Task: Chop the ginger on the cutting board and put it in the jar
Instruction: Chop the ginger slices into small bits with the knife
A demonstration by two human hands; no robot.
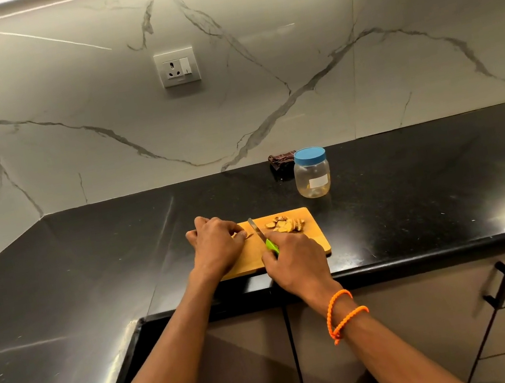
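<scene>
Black polished countertop (pixel 412 198) carries wooden cutting board (pixel 315 234) near front edge, blue-lidded jar (pixel 312 173) behind it, dark cloth (pixel 281 160) by wall.

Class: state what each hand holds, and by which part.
The right hand grips the knife by its green handle. The left hand pinches the uncut ginger piece at its end.

Both forearms are bare, with no sleeves covering them up to the lower edge of the view. The right wrist wears an orange beaded cord bracelet (pixel 343 314), looped twice, one loop above the other, its knotted end hanging below the lower loop. The left wrist and fingers show nothing worn.
</scene>
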